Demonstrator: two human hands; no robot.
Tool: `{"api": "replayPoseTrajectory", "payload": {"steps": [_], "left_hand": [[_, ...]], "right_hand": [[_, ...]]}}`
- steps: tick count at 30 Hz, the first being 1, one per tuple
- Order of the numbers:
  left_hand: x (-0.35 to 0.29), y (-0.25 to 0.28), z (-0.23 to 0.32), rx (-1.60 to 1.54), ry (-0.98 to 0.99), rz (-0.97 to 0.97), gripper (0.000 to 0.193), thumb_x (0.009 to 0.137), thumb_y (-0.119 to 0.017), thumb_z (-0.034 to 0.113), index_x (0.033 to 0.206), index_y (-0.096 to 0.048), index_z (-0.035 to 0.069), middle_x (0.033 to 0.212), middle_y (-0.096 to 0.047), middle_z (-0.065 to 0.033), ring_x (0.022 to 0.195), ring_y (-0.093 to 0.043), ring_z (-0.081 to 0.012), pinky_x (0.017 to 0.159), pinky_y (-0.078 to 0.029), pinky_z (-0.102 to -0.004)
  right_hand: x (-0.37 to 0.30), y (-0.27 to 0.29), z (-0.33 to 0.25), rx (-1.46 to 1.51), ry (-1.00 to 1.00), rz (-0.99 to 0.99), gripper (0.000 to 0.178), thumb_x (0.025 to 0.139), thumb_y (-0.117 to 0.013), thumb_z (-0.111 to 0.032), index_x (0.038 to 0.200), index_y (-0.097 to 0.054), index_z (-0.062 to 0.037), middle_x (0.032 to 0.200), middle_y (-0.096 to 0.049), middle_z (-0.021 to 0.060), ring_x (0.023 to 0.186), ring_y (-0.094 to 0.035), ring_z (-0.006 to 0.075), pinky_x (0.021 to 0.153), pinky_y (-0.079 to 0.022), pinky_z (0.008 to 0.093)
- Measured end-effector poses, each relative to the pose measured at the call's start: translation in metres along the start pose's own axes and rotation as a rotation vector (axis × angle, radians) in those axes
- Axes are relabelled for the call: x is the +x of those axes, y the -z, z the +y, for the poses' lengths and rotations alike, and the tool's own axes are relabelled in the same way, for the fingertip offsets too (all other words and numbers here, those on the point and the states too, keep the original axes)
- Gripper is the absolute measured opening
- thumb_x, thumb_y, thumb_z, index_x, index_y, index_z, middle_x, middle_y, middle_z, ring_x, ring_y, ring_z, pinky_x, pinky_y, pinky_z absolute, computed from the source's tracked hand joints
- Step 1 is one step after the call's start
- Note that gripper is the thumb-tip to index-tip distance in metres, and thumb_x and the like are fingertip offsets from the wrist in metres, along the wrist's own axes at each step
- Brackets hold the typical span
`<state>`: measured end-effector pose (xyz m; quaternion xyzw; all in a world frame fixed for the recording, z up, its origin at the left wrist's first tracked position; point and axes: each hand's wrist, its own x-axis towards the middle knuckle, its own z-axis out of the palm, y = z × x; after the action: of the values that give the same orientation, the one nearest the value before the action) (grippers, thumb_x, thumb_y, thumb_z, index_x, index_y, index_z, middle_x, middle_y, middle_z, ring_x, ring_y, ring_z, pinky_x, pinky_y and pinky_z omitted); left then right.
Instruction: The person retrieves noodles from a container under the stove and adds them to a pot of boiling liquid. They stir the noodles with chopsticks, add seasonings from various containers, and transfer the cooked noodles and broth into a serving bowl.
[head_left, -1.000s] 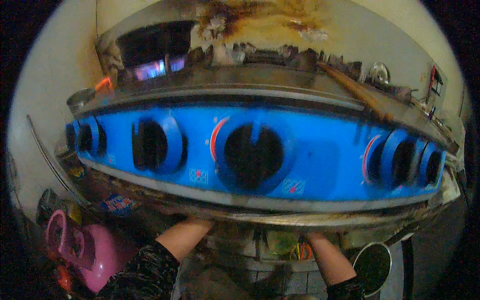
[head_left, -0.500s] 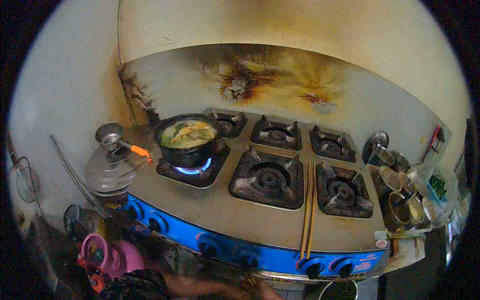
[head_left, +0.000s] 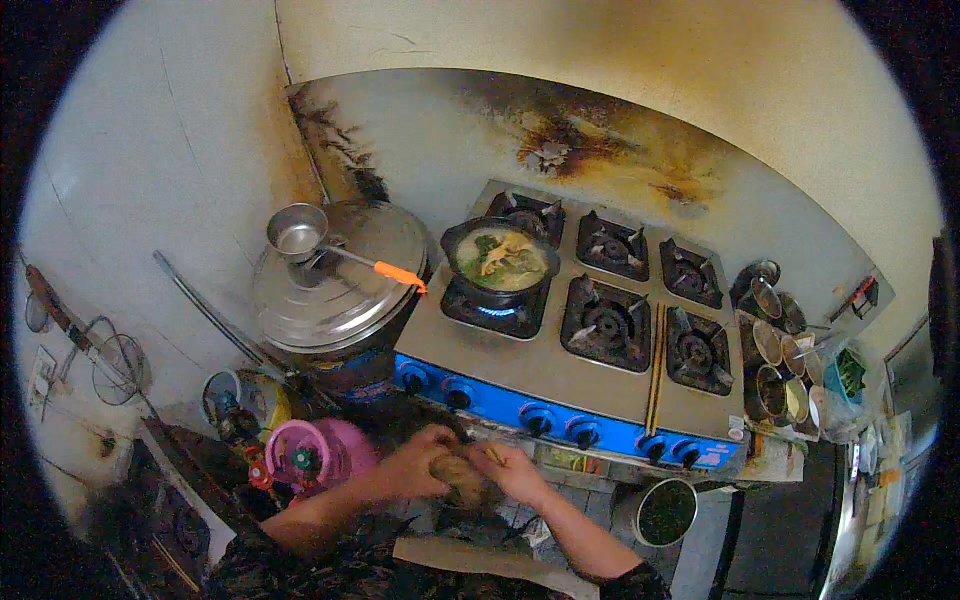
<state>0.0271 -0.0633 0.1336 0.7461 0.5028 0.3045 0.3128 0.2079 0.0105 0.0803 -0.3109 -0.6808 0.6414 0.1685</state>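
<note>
Below the stove's front edge, my left hand [head_left: 422, 466] and my right hand [head_left: 512, 473] are close together, fingers curled inward. Between them is a blurred tan-brown thing [head_left: 460, 482], perhaps soft, whose kind I cannot make out. The fingers of both hands seem closed at it, though the details are smeared. Up on the stove [head_left: 500, 360], a black pot [head_left: 500, 294] of broth with greens and yellowish pieces stands over a lit blue flame. Neither hand touches the pot.
Left of the stove, a ladle with an orange handle end [head_left: 395, 272] lies on a big lidded metal pot [head_left: 340, 320]. Chopsticks [head_left: 655, 375] rest between burners. A pink gas cylinder [head_left: 345, 452] stands lower left, a bucket [head_left: 640, 515] lower right. Seasoning bowls [head_left: 768, 390] line the right side.
The view has shifted left and down, so the stove sits farther right and the whole lidded pot shows. Both hands are now in view, where only part of an arm showed at the lower edge.
</note>
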Motion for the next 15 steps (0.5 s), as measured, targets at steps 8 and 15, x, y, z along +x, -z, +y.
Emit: {"api": "replayPoseTrajectory", "payload": {"steps": [8, 15], "left_hand": [[-0.046, 0.073, 0.024, 0.185, 0.494, 0.46, 0.041, 0.057, -0.065, 0.006, 0.096, -0.05, 0.004, 0.092, -0.054, -0.0093, 0.088, -0.053, -0.0251, 0.078, -0.042, -0.032], [-0.054, 0.14, 0.032, -0.271, 0.279, 1.204, 0.045, 0.059, -0.045, -0.01, 0.103, -0.047, 0.002, 0.096, -0.053, -0.0065, 0.088, -0.053, -0.0162, 0.077, -0.043, -0.0268]], "right_hand": [[-0.008, -0.009, -0.088, -0.115, 0.036, -0.035, 0.034, 0.088, -0.039, -0.033, 0.101, -0.057, -0.0075, 0.063, -0.052, -0.0003, 0.057, -0.045, 0.0071, 0.055, -0.038, 0.0216], [-0.028, 0.096, -0.149, 0.117, 0.289, 0.445, 0.059, 0.087, -0.024, -0.049, 0.082, -0.058, -0.0009, 0.071, -0.058, 0.0063, 0.068, -0.052, 0.0138, 0.065, -0.04, 0.0258]]}}
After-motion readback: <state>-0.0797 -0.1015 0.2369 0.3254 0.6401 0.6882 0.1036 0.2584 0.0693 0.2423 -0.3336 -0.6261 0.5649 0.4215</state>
